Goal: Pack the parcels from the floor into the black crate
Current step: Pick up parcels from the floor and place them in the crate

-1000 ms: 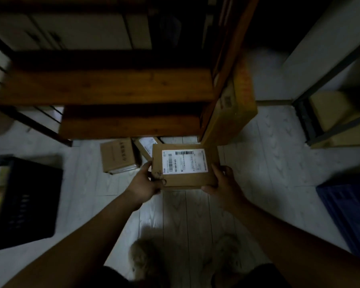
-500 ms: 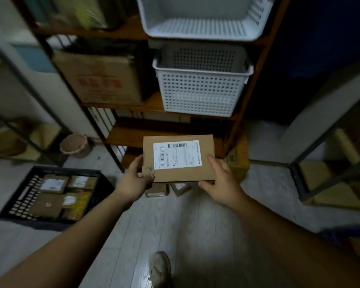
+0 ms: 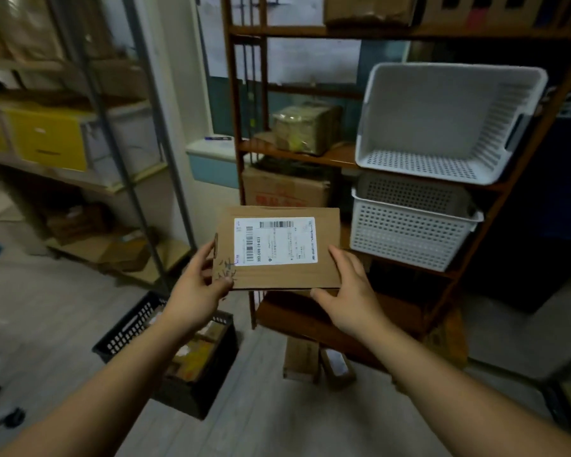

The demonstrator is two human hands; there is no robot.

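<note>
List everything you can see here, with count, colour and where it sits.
held parcel: 1, brown with white label, raised at centre
black crate: 1, black, floor lower left, parcels inside
floor parcels: 2, brown, floor beneath the wooden shelf
baskets: 2, white, shelf levels at right
left hand: 1, fingers grip the parcel's left edge
right hand: 1, holds the parcel's lower right corner

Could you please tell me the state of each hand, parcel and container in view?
held parcel: off floor, label up.
left hand: grips the parcel's left edge.
right hand: holds its right corner.
black crate: on floor, partly filled.
floor parcels: two, not yet packed.
upper white basket: empty.
</note>
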